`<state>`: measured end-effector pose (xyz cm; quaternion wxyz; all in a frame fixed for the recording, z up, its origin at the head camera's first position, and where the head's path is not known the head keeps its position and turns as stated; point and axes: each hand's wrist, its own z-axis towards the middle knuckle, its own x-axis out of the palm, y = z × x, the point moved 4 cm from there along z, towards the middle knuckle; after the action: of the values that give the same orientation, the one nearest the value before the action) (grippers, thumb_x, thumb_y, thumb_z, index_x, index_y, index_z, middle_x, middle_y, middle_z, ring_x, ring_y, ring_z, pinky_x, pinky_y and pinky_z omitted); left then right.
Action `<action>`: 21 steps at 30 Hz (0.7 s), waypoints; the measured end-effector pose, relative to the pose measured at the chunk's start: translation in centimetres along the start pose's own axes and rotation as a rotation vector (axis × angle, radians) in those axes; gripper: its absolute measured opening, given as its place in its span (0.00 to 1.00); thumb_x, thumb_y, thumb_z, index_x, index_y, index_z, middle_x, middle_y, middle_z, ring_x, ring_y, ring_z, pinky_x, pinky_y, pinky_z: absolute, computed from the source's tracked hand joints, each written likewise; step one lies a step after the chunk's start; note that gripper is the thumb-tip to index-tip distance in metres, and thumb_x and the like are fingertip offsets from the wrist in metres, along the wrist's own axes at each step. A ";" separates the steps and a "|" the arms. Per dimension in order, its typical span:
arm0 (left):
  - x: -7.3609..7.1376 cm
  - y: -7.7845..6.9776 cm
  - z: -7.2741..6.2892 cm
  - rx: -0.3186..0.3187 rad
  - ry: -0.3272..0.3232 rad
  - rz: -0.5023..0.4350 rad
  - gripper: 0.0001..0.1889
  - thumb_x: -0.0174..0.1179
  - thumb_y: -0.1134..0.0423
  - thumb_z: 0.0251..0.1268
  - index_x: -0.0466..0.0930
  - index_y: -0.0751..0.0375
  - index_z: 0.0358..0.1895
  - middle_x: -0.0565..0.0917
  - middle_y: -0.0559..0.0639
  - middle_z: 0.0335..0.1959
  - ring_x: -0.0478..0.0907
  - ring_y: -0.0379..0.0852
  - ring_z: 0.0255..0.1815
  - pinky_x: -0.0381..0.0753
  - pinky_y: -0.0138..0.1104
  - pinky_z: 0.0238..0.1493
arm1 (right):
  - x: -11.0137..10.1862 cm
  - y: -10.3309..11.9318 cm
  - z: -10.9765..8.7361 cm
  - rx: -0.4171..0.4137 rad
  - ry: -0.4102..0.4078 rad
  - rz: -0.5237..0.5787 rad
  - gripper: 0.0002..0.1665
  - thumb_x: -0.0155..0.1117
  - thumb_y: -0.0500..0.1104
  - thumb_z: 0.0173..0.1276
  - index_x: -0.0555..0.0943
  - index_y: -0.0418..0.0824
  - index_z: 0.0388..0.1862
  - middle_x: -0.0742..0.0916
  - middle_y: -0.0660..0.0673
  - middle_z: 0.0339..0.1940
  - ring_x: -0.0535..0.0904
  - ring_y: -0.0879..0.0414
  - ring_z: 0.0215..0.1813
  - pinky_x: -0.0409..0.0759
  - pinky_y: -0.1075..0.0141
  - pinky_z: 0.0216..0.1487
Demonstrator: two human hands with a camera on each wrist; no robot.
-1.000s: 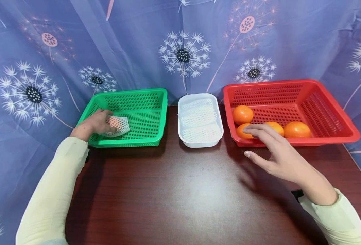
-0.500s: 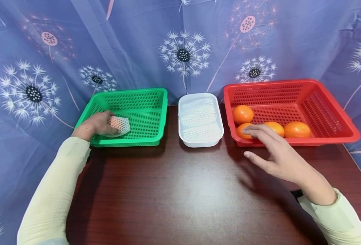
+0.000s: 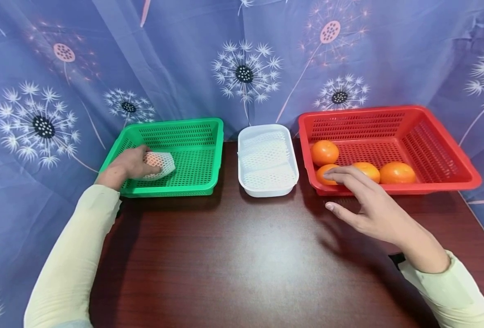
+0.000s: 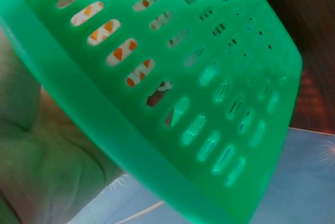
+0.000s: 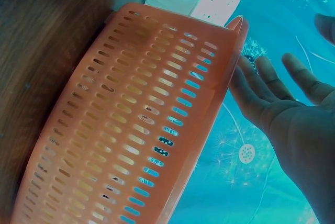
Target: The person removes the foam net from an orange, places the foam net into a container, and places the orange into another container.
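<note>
A: Left hand (image 3: 130,165)?
B: Gripping the netted fruit (image 3: 162,164), thumb on the near side, fingers on the far side. Fruit is orange under a white mesh sleeve.
A: Position of the fruit?
B: Inside the green basket (image 3: 198,159), toward its left end. Left wrist view agrees: orange and white show through the wall slots. Whether it rests on the basket floor, cannot tell.
A: Right hand (image 3: 375,212)?
B: Holding nothing. Fingers extended and slightly bent, thumb apart from them. It hangs at the near rim of the red basket (image 3: 445,152). Contact with the rim cannot be judged.
A: Contents of the red basket?
B: Four oranges. One (image 3: 325,152) at the left, farther back; three along the near wall: a second (image 3: 322,174), partly covered by the fingertips, a third (image 3: 368,171), also partly hidden, and a fourth (image 3: 398,173) at the right of the row.
A: Between the baskets?
B: A white tray (image 3: 268,193) with white mesh sleeves (image 3: 266,157) lying flat in it.
A: Support and backdrop?
B: Dark wood-grain desk (image 3: 225,264); blue curtain (image 3: 184,59) with dandelion print behind.
</note>
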<state>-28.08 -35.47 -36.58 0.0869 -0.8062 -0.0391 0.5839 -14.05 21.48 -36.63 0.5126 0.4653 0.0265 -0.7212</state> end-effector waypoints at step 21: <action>-1.8 -3.4 -1.6 0.124 -0.141 -0.105 0.43 0.70 0.44 0.68 0.66 0.70 0.75 0.79 0.71 0.59 0.79 0.64 0.55 0.79 0.58 0.53 | -0.1 0.4 0.1 -0.007 -0.008 0.008 0.40 0.82 0.36 0.53 0.80 0.38 0.67 0.82 0.41 0.67 0.76 0.48 0.69 0.62 0.71 0.77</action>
<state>-27.01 -32.62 -33.81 0.1641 -0.7530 -0.0509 0.6351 -13.81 21.30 -36.31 0.5174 0.4608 0.0252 -0.7206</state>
